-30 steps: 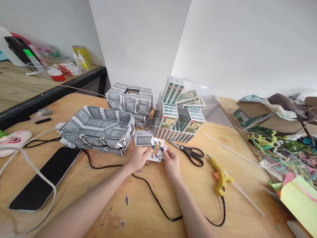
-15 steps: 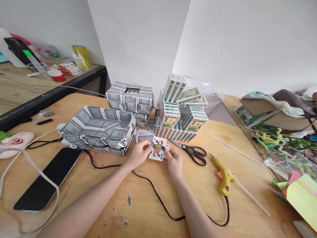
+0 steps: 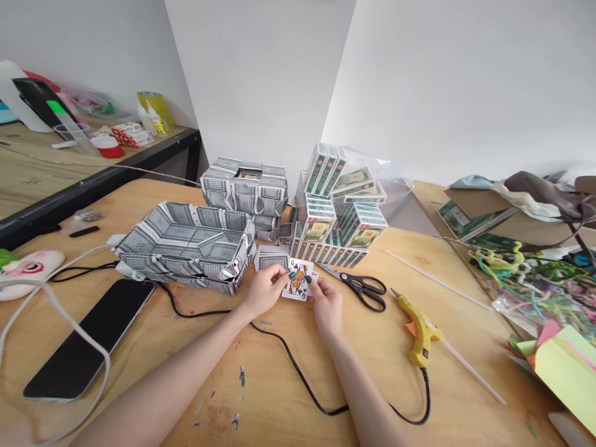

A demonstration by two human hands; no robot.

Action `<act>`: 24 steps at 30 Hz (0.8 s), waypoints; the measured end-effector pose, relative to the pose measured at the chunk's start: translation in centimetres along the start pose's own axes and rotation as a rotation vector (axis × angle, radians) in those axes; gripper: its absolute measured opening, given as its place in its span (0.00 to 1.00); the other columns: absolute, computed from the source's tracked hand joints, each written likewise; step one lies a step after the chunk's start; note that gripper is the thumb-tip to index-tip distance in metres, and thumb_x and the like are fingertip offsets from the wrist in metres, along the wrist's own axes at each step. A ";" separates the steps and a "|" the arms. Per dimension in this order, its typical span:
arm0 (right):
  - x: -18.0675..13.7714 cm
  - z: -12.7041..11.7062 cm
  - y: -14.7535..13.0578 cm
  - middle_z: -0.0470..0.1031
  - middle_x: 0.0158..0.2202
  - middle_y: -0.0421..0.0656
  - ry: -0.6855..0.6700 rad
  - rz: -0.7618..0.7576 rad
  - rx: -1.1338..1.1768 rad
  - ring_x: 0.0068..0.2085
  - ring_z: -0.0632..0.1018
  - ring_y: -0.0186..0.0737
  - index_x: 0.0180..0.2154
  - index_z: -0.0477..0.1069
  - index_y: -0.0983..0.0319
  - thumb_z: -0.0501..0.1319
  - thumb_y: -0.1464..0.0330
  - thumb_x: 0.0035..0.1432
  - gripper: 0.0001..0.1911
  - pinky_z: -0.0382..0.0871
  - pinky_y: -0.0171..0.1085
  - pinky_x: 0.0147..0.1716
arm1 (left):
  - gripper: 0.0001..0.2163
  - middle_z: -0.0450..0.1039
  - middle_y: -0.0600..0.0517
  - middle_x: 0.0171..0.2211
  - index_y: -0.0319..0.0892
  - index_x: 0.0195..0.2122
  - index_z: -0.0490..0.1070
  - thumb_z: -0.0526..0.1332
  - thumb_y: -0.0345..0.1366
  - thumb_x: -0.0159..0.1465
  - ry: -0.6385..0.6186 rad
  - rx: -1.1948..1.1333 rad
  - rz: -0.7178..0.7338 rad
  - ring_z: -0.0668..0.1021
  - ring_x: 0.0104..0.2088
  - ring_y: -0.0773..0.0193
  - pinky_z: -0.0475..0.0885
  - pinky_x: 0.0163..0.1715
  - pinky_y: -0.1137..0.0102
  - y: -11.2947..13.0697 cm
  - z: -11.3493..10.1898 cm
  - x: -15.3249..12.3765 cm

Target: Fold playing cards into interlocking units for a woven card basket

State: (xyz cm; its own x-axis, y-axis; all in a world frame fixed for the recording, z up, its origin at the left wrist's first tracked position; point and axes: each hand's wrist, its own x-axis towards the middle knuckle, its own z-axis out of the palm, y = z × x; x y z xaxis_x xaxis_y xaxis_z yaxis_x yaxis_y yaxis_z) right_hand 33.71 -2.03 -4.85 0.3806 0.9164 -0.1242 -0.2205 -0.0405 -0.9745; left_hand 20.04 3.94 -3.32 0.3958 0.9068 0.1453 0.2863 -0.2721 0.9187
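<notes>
Item: small fan of face-up playing cards [image 3: 298, 279], a queen of clubs on top and a red-marked card edge showing behind it at the right. Location: held low over the light wooden worktop [image 3: 261, 385], near its middle, in front of a face-down grey-patterned stack of cards [image 3: 272, 257].

Left hand [image 3: 263, 288]: closed on the left edge of the cards, thumb on the face. Right hand [image 3: 327, 305]: closed on the right edge, thumb tip on the face. Fingernails on both are dark green.

Adjacent, left: open tray folded from grey-backed playing cards [image 3: 186, 243]; behind it, a closed box built of the same cards [image 3: 245, 185].

Adjacent, rear: heap of green-and-white boxed card decks [image 3: 336, 214], partly lying on clear plastic wrap.

Adjacent, right: black-handled scissors [image 3: 360, 287], lying open, near the right hand; yellow hot-glue gun [image 3: 420, 328] with orange trigger, lying on its side; its black cord [image 3: 298, 379] runs under both forearms.

Far left: black flat phone-like slab [image 3: 90, 335], white cable [image 3: 56, 304], pink-and-white plush item [image 3: 25, 268].

Far right: tangle of coloured pipe cleaners [image 3: 535, 279], yellow-green paper sheets [image 3: 565, 372].
</notes>
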 end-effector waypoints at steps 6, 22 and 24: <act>0.2 0.0 0.3 0.76 0.32 0.43 -0.016 0.002 0.036 0.31 0.75 0.41 0.37 0.73 0.63 0.61 0.57 0.47 0.19 0.68 0.37 0.32 | 0.12 0.62 0.57 0.17 0.40 0.22 0.61 0.53 0.41 0.59 -0.006 0.004 -0.013 0.65 0.19 0.70 0.58 0.21 0.75 -0.4 0.1 0.1; 0.1 0.1 -0.4 0.76 0.28 0.43 0.032 -0.008 0.034 0.28 0.74 0.39 0.29 0.72 0.64 0.63 0.57 0.45 0.16 0.67 0.36 0.29 | 0.11 0.66 0.56 0.18 0.39 0.22 0.66 0.55 0.39 0.57 -0.003 0.021 -0.001 0.66 0.21 0.70 0.60 0.21 0.76 -0.5 0.2 0.4; 0.0 0.2 -0.6 0.76 0.28 0.42 0.036 -0.022 0.034 0.28 0.73 0.38 0.29 0.72 0.64 0.62 0.58 0.46 0.15 0.66 0.35 0.29 | 0.11 0.66 0.56 0.18 0.39 0.23 0.66 0.55 0.39 0.57 0.005 0.029 0.006 0.67 0.21 0.69 0.60 0.22 0.76 -0.5 0.3 0.4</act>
State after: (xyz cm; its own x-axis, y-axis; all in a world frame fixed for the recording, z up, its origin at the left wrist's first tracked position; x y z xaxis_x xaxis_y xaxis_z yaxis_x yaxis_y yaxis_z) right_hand 33.63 -1.88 -4.26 0.4180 0.9018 -0.1098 -0.2417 -0.0061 -0.9703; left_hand 20.31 4.37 -3.87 0.3933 0.9066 0.1531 0.3087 -0.2870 0.9068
